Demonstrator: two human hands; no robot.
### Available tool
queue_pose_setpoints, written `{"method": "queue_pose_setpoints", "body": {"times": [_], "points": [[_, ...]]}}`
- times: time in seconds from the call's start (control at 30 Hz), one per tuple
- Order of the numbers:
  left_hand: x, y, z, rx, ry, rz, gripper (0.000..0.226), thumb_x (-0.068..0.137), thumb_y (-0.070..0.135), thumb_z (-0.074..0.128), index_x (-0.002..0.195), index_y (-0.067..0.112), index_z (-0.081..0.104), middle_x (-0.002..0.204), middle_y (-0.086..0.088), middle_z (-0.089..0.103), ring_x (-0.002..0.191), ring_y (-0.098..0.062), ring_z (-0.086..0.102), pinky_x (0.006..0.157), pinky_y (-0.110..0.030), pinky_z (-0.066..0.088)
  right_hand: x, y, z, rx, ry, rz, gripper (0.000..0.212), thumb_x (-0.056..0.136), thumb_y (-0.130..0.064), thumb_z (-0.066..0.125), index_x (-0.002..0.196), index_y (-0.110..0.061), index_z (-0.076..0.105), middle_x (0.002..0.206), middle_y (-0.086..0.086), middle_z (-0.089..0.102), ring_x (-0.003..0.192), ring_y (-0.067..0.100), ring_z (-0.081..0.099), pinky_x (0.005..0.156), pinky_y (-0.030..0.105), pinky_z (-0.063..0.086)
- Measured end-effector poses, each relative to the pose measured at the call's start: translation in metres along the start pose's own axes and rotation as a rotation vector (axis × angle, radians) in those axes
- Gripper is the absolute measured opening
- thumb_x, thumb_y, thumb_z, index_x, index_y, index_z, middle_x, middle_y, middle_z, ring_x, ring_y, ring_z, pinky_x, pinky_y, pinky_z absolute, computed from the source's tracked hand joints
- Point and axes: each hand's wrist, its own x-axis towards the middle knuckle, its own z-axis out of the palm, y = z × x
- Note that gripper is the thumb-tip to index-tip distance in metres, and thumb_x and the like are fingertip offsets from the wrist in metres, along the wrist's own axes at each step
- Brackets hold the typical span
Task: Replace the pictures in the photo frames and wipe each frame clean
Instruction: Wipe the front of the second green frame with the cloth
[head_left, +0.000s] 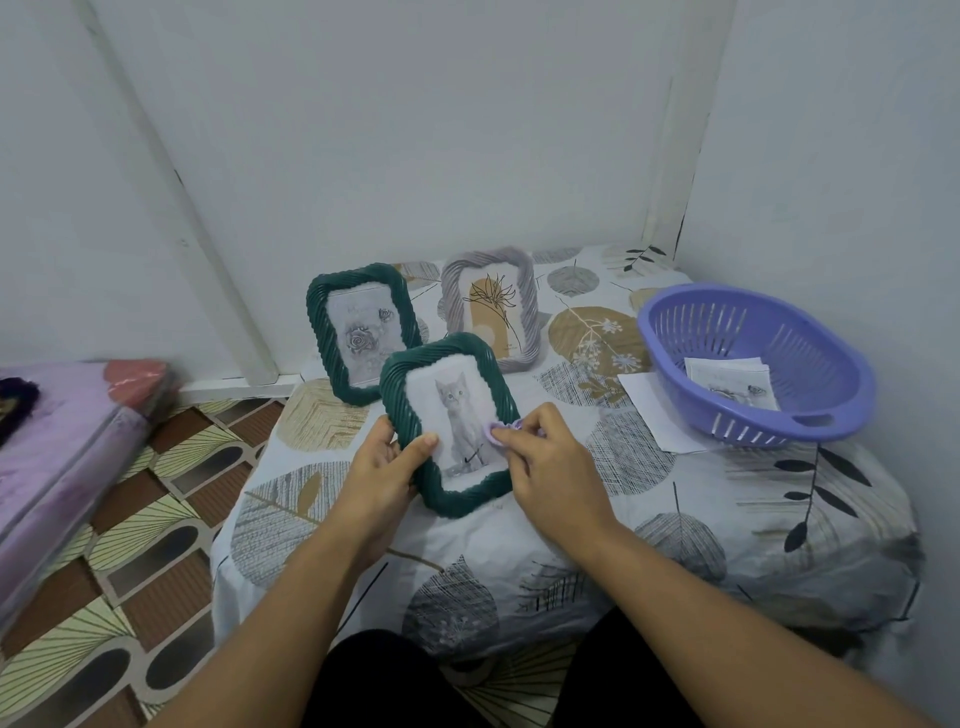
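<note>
A low table (675, 519) draped in a leaf-print cloth fills the corner, with a pink mattress (67, 441) on the patterned floor to its left. At the table's right side sits a purple slotted basket (810, 364) with a printed picture lying inside, resting partly on a white sheet of paper (654, 410). Toward the wall stand two frames side by side: a green rose frame (317, 332) and a grey plant-print frame (530, 312). In front of them the person tilts up a green frame with a cat picture (400, 395). The left hand (384, 467) grips its left edge, thumb curled over the front. The right hand (545, 467) pinches a small lilac cloth (496, 434) against the frame's right side, fingers bunched around it.
</note>
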Motion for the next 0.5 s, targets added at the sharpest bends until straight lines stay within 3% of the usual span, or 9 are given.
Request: {"method": "queue_pose_setpoints", "body": {"times": [0.1,0.2,0.37,0.5], "points": [[0.000,0.000,0.000,-0.011,0.002,-0.003,0.036,0.104,0.004,0.056,0.138,0.013,0.053,0.128,-0.016,0.072,0.120,-0.036,0.068,0.108,-0.058,0.049,-0.003,-0.003,0.001,0.004,-0.033,-0.041,0.022,0.102,-0.026,0.057,0.114,-0.026,0.075,0.099,-0.008,0.045,0.079,0.014,0.062,0.058,0.041,0.056],[0.000,-0.001,-0.001,-0.036,0.012,-0.022,0.036,0.103,0.003,0.056,0.138,0.012,0.053,0.127,-0.018,0.072,0.118,-0.037,0.069,0.107,-0.059,0.049,-0.011,-0.008,-0.001,0.007,-0.090,-0.131,0.024,0.097,-0.019,0.061,0.116,-0.024,0.076,0.099,-0.006,0.049,0.079,0.013,0.059,0.059,0.038,0.056],[-0.001,0.001,0.002,-0.016,0.002,-0.010,0.037,0.104,0.003,0.056,0.139,0.014,0.053,0.127,-0.016,0.072,0.119,-0.035,0.069,0.107,-0.056,0.051,0.000,0.000,0.001,0.040,-0.012,-0.006,0.021,0.101,-0.025,0.062,0.118,-0.028,0.075,0.098,-0.011,0.044,0.075,0.009,0.053,0.061,0.037,0.055],[0.000,0.000,0.001,-0.036,0.012,-0.017,0.036,0.104,0.003,0.055,0.138,0.012,0.052,0.126,-0.018,0.072,0.118,-0.037,0.069,0.107,-0.059,0.050,-0.011,-0.008,0.000,0.040,-0.080,-0.126,0.023,0.097,-0.018,0.063,0.115,-0.024,0.076,0.099,-0.009,0.048,0.083,0.009,0.059,0.065,0.030,0.055]]}}
